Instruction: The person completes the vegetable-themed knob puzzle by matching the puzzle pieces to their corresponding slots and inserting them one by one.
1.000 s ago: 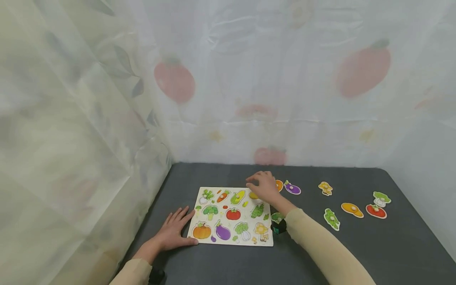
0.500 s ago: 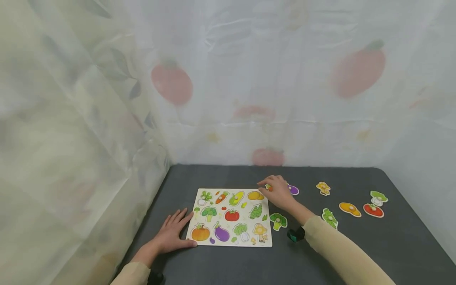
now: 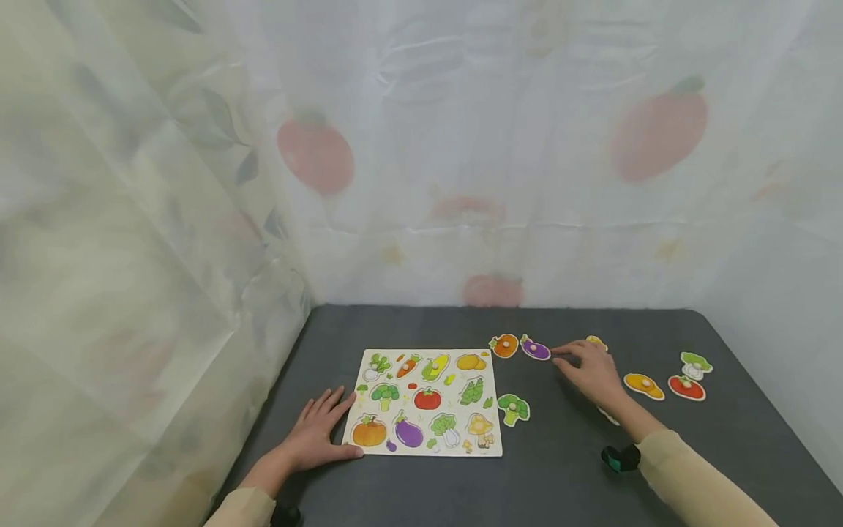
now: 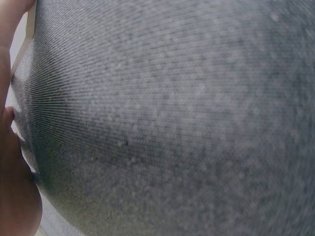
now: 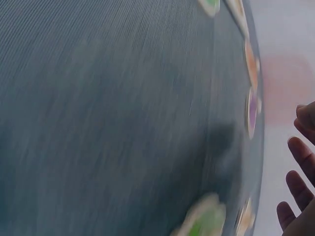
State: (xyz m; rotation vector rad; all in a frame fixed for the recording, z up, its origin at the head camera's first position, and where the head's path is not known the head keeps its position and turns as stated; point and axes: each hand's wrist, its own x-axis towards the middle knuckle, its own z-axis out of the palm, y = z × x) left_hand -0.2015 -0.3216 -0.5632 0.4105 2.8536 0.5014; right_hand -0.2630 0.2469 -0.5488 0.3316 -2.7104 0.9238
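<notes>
A white vegetable puzzle board (image 3: 421,451) lies on the dark table in the head view. My left hand (image 3: 317,437) rests with spread fingers and thumb along its left edge and near corner. To the right of the board, my right hand (image 3: 589,372) hovers over the table, fingers slightly bent, holding nothing. Just left of its fingertips lies a purple eggplant piece (image 3: 536,348), with an orange pumpkin piece (image 3: 505,346) beyond. The hand partly covers a mushroom piece (image 3: 596,342), and the wrist mostly hides a green piece (image 3: 609,416). In the right wrist view, these fingers (image 5: 299,189) look loose.
A broccoli piece (image 3: 514,410) lies against the board's right side. Farther right are a yellow potato piece (image 3: 644,386), a red tomato piece (image 3: 687,388) and a leafy green piece (image 3: 696,364). A patterned white curtain (image 3: 395,183) stands behind the table.
My right hand has moved right, from the board's far right corner past the pumpkin and eggplant pieces, uncovering them and the potato slot. The left hand stays at the board's edge.
</notes>
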